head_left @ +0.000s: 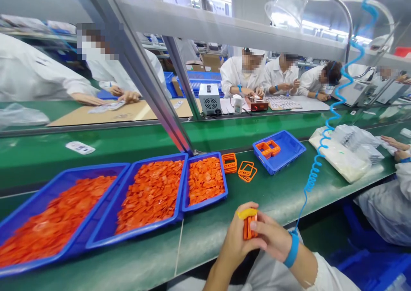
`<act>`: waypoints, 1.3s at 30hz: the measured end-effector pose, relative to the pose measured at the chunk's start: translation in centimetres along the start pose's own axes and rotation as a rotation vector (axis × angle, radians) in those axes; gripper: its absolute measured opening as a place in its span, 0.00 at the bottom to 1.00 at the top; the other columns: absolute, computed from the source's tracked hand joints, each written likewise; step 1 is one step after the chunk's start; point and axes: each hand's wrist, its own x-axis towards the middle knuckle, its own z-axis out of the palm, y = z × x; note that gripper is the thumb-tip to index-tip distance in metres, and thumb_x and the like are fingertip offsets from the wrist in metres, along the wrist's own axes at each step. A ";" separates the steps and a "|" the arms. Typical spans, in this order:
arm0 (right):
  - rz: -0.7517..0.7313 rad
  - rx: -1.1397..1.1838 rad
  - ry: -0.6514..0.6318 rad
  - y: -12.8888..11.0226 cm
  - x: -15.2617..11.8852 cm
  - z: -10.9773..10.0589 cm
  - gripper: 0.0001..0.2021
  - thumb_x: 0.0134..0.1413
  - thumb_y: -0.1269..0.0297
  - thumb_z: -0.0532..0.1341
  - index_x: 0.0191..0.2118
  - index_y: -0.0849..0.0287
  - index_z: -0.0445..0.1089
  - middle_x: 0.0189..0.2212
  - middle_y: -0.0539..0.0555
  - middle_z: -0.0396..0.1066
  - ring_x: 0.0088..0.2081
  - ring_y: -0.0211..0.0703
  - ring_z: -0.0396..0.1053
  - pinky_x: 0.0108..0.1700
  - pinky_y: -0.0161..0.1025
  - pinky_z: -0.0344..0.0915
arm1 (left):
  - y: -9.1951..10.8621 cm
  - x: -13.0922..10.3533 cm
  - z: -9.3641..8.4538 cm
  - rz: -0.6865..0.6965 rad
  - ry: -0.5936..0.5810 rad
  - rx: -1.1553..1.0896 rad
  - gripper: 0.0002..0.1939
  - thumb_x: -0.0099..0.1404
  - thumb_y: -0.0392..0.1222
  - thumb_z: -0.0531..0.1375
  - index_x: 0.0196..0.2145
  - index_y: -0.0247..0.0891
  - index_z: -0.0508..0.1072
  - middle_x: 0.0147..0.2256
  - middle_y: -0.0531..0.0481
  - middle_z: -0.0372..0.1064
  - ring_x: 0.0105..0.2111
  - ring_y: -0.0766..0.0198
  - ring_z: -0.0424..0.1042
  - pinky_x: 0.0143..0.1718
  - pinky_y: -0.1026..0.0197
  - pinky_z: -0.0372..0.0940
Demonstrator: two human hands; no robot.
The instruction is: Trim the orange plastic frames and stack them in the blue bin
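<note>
Near the table's front edge, my left hand (236,237) and my right hand (272,235) are wrapped round a small bundle of orange pieces (248,226). A yellow piece (247,214) covers the top of the bundle, by my left fingertips. My right thumb presses on its side. A blue wrist band (292,249) with a coiled blue cord is on my right wrist. Beyond my hands stand a stack of orange frames (229,163) and a few loose orange frames (246,171). To their right, a blue tray (284,158) holds more orange frames.
Blue trays (184,188) heaped with small orange parts line the left. A white bag (340,158) and clear packaging lie at the right, near another person's hands (396,147). A green conveyor (144,139) and metal posts (141,76) run across; people in white coats work beyond.
</note>
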 end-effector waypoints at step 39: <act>0.069 -0.139 -0.021 -1.1 -0.3 -1.6 0.35 0.37 0.54 0.88 0.51 0.60 0.80 0.40 0.53 0.79 0.38 0.42 0.76 0.38 0.34 0.69 | 0.0 -0.1 -1.6 0.131 -0.070 0.085 0.46 0.59 0.72 0.72 0.69 0.52 0.73 0.58 0.41 0.83 0.52 0.46 0.87 0.55 0.53 0.82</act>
